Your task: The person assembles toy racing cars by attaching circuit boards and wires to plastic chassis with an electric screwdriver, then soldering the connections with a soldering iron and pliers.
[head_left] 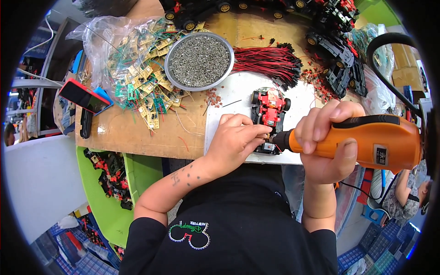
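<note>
A toy car chassis in black and red lies on a white board, just in front of me. My left hand is closed at the chassis's left near side, thumb and fingers gripping it; the exact spot under the fingertips is hidden. An orange electric screwdriver with a black nose lies level in my right hand, which is wrapped round its body. The screwdriver's tip meets the near end of the chassis, close to my left fingertips. Whether a screw sits under the tip is too small to tell.
A round metal bowl of small screws stands beyond my left hand. Red and black wires lie right of it, circuit boards left. Black toy car bodies line the back right. A phone stands at far left; a green bin sits below.
</note>
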Demonstrator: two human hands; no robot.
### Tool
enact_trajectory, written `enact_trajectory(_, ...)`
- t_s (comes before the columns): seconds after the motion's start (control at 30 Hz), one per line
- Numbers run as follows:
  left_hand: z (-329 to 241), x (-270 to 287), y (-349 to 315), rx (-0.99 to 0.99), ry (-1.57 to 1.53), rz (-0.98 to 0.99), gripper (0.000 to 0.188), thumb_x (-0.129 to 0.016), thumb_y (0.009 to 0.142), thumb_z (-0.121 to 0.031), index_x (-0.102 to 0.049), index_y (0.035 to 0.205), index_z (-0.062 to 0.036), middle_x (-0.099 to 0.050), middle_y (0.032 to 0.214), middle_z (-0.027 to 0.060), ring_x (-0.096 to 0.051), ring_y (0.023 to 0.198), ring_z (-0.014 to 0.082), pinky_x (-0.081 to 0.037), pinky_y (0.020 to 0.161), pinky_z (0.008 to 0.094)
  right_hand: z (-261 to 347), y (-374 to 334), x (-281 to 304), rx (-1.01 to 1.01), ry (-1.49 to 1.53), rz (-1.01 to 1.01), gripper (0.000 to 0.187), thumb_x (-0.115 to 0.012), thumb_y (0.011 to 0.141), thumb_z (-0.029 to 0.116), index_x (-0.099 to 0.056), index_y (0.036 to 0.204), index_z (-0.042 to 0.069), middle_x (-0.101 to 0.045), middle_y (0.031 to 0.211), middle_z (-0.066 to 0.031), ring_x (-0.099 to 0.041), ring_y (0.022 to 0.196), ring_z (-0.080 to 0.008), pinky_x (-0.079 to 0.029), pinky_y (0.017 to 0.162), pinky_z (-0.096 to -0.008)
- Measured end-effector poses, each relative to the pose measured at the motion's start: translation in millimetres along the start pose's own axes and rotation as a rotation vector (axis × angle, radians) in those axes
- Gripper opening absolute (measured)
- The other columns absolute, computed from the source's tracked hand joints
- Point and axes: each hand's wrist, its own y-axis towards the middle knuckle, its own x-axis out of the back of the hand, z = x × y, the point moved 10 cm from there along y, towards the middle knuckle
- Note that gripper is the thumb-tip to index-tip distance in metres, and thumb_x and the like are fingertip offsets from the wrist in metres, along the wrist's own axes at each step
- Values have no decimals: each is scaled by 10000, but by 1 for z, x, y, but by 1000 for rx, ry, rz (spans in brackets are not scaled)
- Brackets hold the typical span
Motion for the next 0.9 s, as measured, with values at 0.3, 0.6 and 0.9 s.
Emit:
enact_trajectory(0.3, -4, -1, -1, -39, 50, 3, 282, -757, 813, -137, -703, 1089, -150, -650, 816, -29, -594, 879, 186, -386, 855, 381, 1, 1, -1, 91, -24, 47, 434, -610, 951, 437, -462, 1102, 58, -485, 800, -41, -470, 557, -112, -382, 532, -252)
enact_trajectory(0.6, -16, -8, -5, -223, 219, -8, 385, -719, 790, -110, -654, 1169, -112, -634, 772, -52, -594, 866, 164, -376, 841, 396, -1, 2, 0, 80, -27, 33, 438, -609, 949, 444, -462, 1098, 59, -488, 801, -43, -468, 549, -112, -379, 534, -253)
enact_trajectory(0.9, -22, -6, -10, -317, 225, -77, 493, -720, 793, -88, -611, 1273, -59, -634, 768, -58, -594, 846, 148, -378, 798, 366, -1, 3, 1, 83, 6, 45, 431, -599, 954, 442, -463, 1099, 59, -492, 808, -45, -469, 547, -112, -380, 531, -257)
